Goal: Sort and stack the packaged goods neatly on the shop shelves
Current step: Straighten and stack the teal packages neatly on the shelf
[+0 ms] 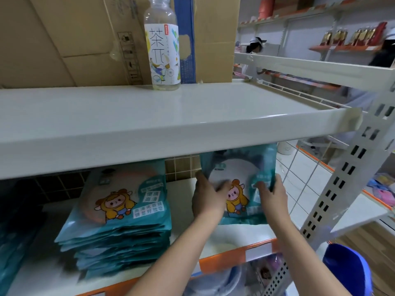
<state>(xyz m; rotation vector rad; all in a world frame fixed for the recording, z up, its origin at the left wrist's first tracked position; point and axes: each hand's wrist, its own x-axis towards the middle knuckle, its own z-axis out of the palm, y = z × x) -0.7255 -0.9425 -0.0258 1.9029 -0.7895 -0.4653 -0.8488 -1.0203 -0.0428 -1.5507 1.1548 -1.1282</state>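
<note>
Both forearms reach over the orange front edge of the lower shelf (pixel 224 256), where the left hand (pixel 206 197) and right hand (pixel 272 194) grip a teal packet (pixel 239 180) by its two side edges, fingers curled round it, holding it upright near the shelf's right end. The packet looks light, thin and floppy, its film likely slippery; holding both edges seems the surest way to keep it flat. Well to the left, a stack (pixel 116 227) of like packets lies slightly fanned, nearer the shelf's middle. Above, the top shelf (pixel 128 124) carries a tea bottle (pixel 162 43) before a cardboard box (pixel 70 39) at its back edge. Beyond, blurred, stand white shop racks and workers.
</note>
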